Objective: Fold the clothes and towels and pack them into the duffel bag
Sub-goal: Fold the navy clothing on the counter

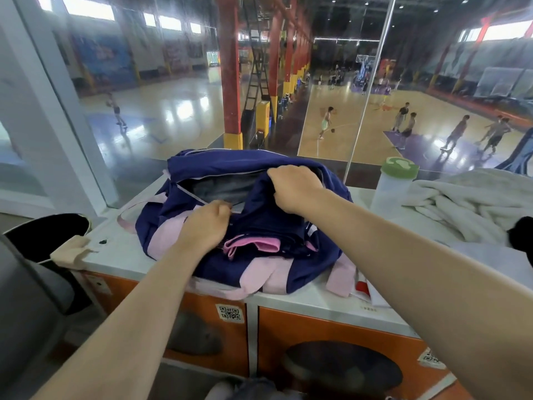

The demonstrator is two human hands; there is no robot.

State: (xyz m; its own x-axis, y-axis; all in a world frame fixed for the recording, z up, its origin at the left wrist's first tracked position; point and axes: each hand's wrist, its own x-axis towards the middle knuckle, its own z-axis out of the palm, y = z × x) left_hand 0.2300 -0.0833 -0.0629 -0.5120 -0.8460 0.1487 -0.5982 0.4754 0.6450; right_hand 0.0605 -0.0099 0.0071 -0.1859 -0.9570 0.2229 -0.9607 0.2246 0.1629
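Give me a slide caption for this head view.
Both hands, left hand and right hand, pull open the navy duffel bag.

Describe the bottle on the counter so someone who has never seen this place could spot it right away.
Start at the navy and pink duffel bag on the white counter. Just to its right, by the window glass, stands the bottle. It is pale and see-through with a green lid, the only upright thing there, with a crumpled white towel lying on its right.

A single head-worn wide-angle view looks forward and down, close over the bench (121, 255), both forearms reaching away from it, a glass wall and basketball court beyond.
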